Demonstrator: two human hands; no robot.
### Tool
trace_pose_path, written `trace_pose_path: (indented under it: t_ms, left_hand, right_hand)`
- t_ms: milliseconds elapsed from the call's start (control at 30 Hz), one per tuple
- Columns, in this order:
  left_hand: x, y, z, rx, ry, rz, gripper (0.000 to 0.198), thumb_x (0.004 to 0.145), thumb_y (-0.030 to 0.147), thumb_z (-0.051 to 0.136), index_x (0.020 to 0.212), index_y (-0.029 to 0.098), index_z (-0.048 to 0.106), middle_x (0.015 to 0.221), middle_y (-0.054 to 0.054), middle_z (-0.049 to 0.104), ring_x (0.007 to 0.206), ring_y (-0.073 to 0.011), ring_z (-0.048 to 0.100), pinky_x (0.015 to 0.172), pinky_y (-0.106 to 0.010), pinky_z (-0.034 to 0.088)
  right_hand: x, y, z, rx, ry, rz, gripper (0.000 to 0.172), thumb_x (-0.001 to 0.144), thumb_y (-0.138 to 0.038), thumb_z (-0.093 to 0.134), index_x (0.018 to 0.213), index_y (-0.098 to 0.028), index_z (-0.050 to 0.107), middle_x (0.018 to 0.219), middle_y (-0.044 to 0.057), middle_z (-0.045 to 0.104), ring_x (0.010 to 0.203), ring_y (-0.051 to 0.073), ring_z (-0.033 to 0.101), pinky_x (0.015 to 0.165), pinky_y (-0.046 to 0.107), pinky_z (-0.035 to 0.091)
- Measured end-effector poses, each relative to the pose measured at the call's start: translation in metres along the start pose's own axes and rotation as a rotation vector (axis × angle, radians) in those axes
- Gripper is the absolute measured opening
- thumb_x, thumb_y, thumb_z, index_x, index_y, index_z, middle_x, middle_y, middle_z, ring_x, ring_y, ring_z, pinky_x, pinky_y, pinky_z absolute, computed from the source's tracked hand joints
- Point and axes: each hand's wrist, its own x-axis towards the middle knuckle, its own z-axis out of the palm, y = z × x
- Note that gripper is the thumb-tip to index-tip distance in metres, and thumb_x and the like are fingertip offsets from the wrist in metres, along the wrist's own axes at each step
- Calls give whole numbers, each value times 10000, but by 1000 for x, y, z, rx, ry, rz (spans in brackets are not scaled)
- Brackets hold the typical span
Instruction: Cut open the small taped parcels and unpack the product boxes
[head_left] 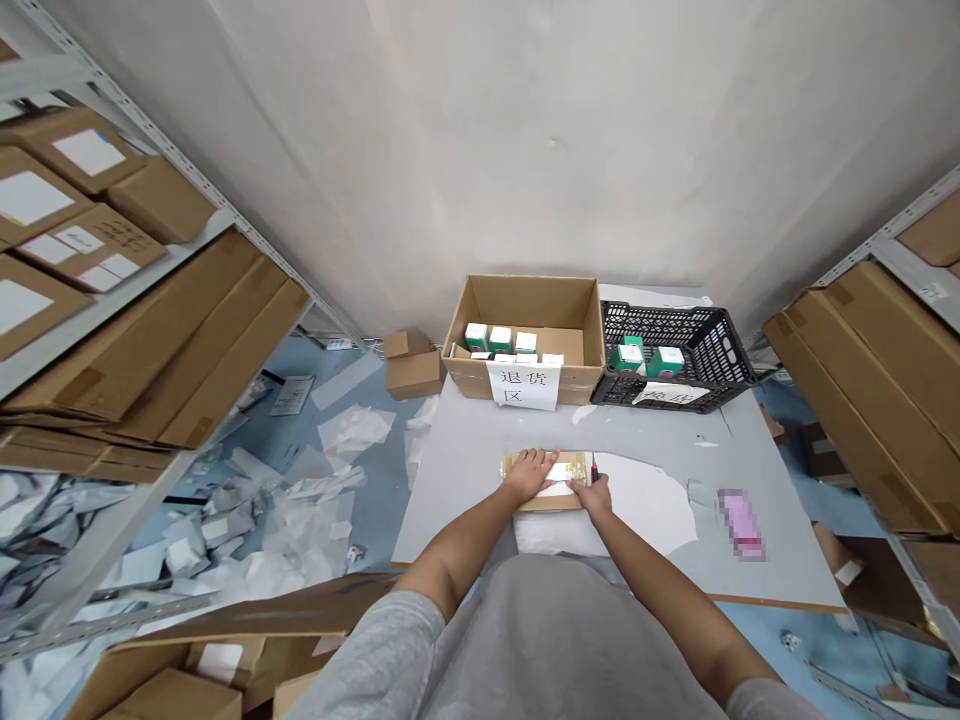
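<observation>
A small brown cardboard box (566,500) with shiny clear tape and a white label lies on the grey table in front of me. My left hand (531,474) rests on its top left part with the fingers spread. At the box's right end, my right hand (597,496) is closed round a red and black utility knife (594,472), which points away from me. The thumb of that hand touches the box edge. Under and beside the box is a white sheet (645,505) with a ragged edge. Whether the blade is out is too small to tell.
Behind stand an open carton (469,378) with green and white small boxes and a paper sign, and a black plastic crate (739,365) with similar boxes. A pink blurred item (742,525) lies at right. Shelves with cartons (135,370) flank the table; wrapping litters the floor.
</observation>
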Motion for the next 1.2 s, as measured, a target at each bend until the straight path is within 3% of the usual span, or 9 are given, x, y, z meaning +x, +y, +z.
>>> trace_pose_path:
  t_ms: [167,333,500,633,800,967,1100,1200]
  left_hand:
    - [7,-5,3,-14,-19,27,738,1034,532,517,1654,149,400,1575,-295,510,1479,-456,461,1216,-598,305]
    - [19,-13,3,-61,-92,88,708,1030,504,506,1600,87,458,1603,-354,458,1503,-484,460,1176,-639,376]
    - [23,-11,10,-100,-104,37,611,1027,328,452,1598,111,474,1611,-317,472,1500,-462,481,1183,-655,384]
    - [26,-10,12,-175,-94,-29,599,1008,327,493,1577,143,514,1626,-264,485,1520,-433,468,1204,-606,395]
    - [41,-12,-11,-204,-187,-82,643,963,459,638,1531,166,563,1586,-244,546,1407,-399,604,1149,-510,467]
    - [47,-5,-46,111,-467,81,804,967,411,623,1655,89,359,1623,-293,470,1351,-392,645,1061,-458,527]
    - [34,4,-53,230,-411,116,830,942,337,627,1663,71,311,1619,-307,469,1343,-387,647,1051,-468,539]
    - [20,13,-45,251,-306,112,838,904,304,644,1641,53,334,1678,-314,371,1468,-405,528,1155,-523,458]
  right_hand:
    - [-8,6,3,78,13,68,879,874,-674,692,1494,-112,423,1390,223,702,1252,301,720,968,336,575]
    - [-9,4,1,87,19,79,922,849,-710,705,1494,-114,425,1404,218,697,1285,294,705,1003,316,558]
    - [-8,5,-2,136,-5,113,949,795,-681,774,1485,-126,433,1401,211,699,1267,298,713,990,330,568]
    - [-8,5,-4,115,-18,98,903,803,-678,767,1467,-158,443,1408,204,694,1273,312,707,990,360,575]
    - [-5,3,-3,162,-12,94,858,789,-649,790,1423,-177,456,1364,181,716,1229,315,718,1002,404,575]
    - [1,4,0,218,3,85,815,728,-639,834,1320,-181,511,1243,152,755,1156,326,740,955,411,580]
    - [1,10,6,316,51,18,821,700,-606,848,1312,-169,517,1115,109,764,1028,296,757,875,354,586]
    - [-2,19,12,415,53,-14,808,690,-579,851,1297,-150,535,1007,78,757,946,283,754,807,323,588]
